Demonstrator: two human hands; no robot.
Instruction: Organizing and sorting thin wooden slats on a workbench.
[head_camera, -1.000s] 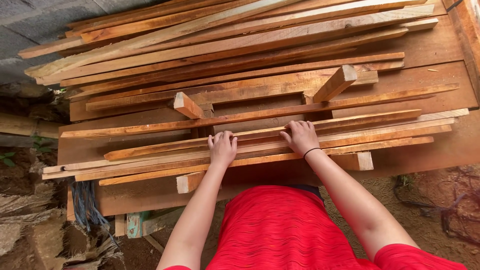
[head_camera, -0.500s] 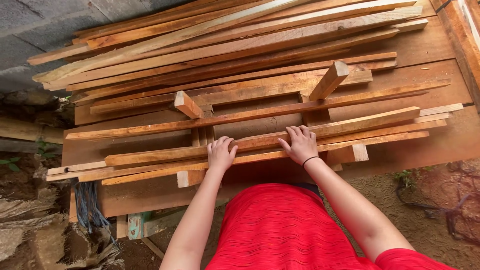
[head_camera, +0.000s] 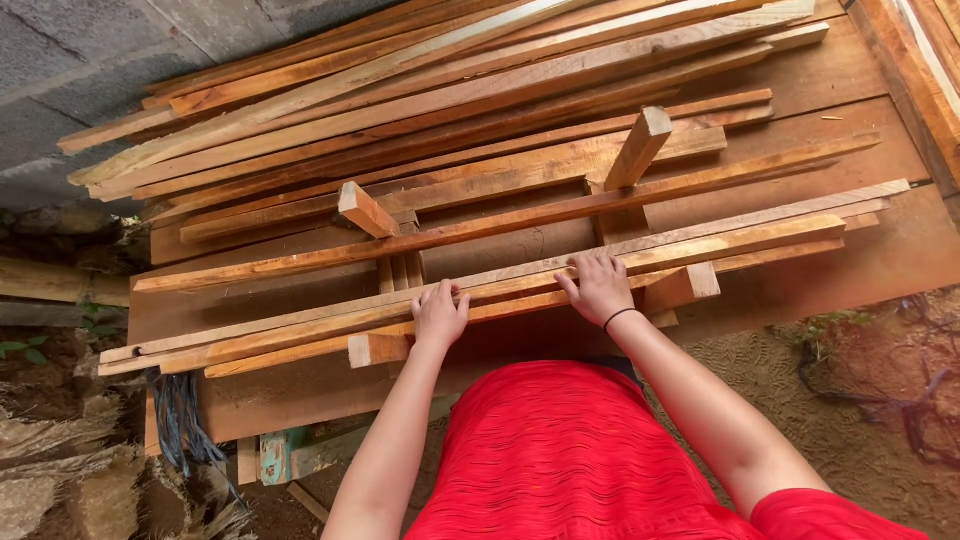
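Now left hand (head_camera: 440, 313) and right hand (head_camera: 598, 288) flat, fingers spread, on long slats (head_camera: 300, 325), unmoved since before.

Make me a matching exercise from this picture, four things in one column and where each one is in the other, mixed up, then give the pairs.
Things:
1. left hand
2. right hand
3. black wristband
4. blue cord

Places:
A. hanging at the bench's left end, below the slats
B. flat on the near slats, closer to the upright block
C. around the right wrist
D. flat on the near slats, closer to the slats' left ends

Pairs: 1-D, 2-B, 3-C, 4-A
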